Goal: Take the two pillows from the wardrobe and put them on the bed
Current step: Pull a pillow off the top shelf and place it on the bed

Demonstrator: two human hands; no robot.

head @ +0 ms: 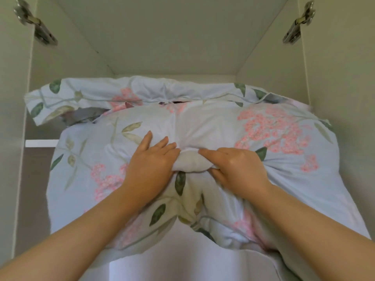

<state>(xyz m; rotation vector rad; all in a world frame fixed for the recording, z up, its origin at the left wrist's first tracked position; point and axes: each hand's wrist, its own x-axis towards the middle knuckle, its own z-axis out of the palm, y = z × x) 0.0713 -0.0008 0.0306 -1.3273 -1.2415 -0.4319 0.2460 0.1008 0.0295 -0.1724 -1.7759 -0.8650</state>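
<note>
A pale blue pillow (223,128) with pink flowers and green leaves bulges out of the wardrobe toward me. My left hand (151,163) and my right hand (237,169) both pinch a bunched fold of its cover at the middle. A second pillow (97,94) in the same floral cover lies behind it, deeper on the shelf, partly hidden by the front one.
The white wardrobe compartment (172,41) surrounds the pillows, with side walls close on both sides. Metal door hinges sit at the upper left (38,27) and upper right (298,25). A shelf edge (41,143) shows at the left.
</note>
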